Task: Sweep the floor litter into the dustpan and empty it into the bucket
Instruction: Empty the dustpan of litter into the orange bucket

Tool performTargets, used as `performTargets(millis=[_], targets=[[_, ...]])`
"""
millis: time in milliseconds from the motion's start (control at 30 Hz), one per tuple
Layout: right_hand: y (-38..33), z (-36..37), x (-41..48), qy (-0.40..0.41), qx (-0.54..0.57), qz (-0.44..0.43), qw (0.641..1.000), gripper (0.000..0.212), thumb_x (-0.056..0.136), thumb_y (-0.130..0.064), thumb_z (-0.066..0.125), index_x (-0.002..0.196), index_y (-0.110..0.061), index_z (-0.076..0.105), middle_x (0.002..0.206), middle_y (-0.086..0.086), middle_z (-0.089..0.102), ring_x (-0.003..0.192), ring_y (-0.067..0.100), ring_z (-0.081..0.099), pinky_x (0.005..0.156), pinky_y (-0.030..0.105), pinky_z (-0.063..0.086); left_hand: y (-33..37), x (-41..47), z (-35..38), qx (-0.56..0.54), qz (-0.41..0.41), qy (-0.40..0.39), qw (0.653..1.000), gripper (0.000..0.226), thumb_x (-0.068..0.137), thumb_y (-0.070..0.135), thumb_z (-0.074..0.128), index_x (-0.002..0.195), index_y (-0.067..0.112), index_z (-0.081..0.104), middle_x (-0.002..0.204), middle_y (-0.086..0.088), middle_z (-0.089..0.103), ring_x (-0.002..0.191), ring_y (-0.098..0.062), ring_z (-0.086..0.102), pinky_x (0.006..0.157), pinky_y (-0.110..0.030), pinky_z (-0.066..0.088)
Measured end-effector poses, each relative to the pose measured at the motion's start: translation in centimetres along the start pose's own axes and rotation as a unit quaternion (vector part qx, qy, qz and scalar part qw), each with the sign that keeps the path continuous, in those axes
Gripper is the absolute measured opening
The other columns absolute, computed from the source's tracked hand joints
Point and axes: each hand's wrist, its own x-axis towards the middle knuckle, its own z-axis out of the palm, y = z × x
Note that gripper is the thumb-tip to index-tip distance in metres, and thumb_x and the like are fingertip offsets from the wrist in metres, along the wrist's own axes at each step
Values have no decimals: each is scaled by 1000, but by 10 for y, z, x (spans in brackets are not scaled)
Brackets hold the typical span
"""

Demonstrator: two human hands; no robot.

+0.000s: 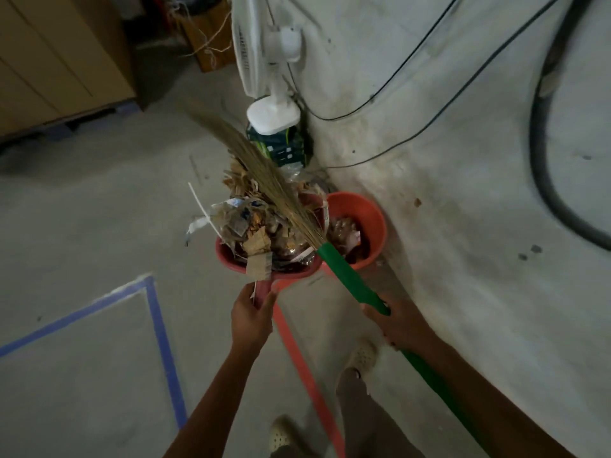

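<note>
While poised just left of the bucket [355,204], carries the dustpan [228,256] by its pink handle in the left hand [253,314], fingers and thumb curled round the stem. Lays the broom [347,276] bristles across the heaped litter [251,223], probably to pin loose paper and chips down until the tip-out. Grips the green broom shaft in the right hand [401,325], fingers wrapped round it, seemingly close to the head for firmer pressing. Looks ready for tilting rightward over the bucket rim, with emptying not yet done.

Amounts to one dustpan, one broom, one bucket with some litter inside, one white fan [281,44] at the far side, one black hose [539,127] at right, one blue tape line [158,325] and one red tape line [297,352] on the near floor.
</note>
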Motion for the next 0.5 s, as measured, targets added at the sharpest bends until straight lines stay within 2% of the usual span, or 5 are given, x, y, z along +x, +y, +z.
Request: performTargets(millis=[67, 133, 300, 400, 500], targets=[[10, -25, 19, 9, 1, 18, 1000, 14, 100, -36, 59, 108, -25, 58, 65, -3, 55, 49, 6, 49, 53, 24, 45, 10, 25, 32, 20, -5, -17, 1000, 30, 80, 61, 67, 89, 33, 60, 58, -1, 55, 43, -20, 50, 45, -42, 45], [24, -45, 39, 12, 7, 42, 999, 23, 100, -35, 59, 114, -17, 61, 64, 1, 56, 45, 8, 49, 49, 25, 47, 18, 48, 63, 43, -15, -39, 998, 30, 81, 58, 68, 93, 31, 61, 61, -1, 57, 46, -19, 52, 47, -44, 47], [62, -71, 95, 18, 39, 107, 993, 39, 99, -40, 60, 132, -21, 53, 67, 5, 59, 43, 9, 51, 45, 23, 45, 28, 107, 135, 82, -43, -97, 991, 27, 92, 40, 70, 103, 16, 63, 60, -6, 59, 41, -14, 52, 41, -31, 44], [85, -74, 140, 26, 46, 152, 987, 45, 98, -41, 61, 135, -18, 52, 68, 7, 61, 48, 14, 54, 46, 26, 45, 10, 157, 172, 144, -54, -143, 978, 31, 88, 51, 67, 97, 22, 62, 69, -4, 63, 53, -21, 58, 52, -45, 55], [105, -66, 185, 30, 34, 172, 984, 34, 98, -45, 60, 120, -19, 58, 73, 10, 64, 54, 20, 60, 49, 30, 52, -11, 208, 207, 190, -68, -184, 962, 32, 89, 49, 67, 96, 18, 63, 76, -13, 68, 61, -30, 62, 66, -54, 57]])
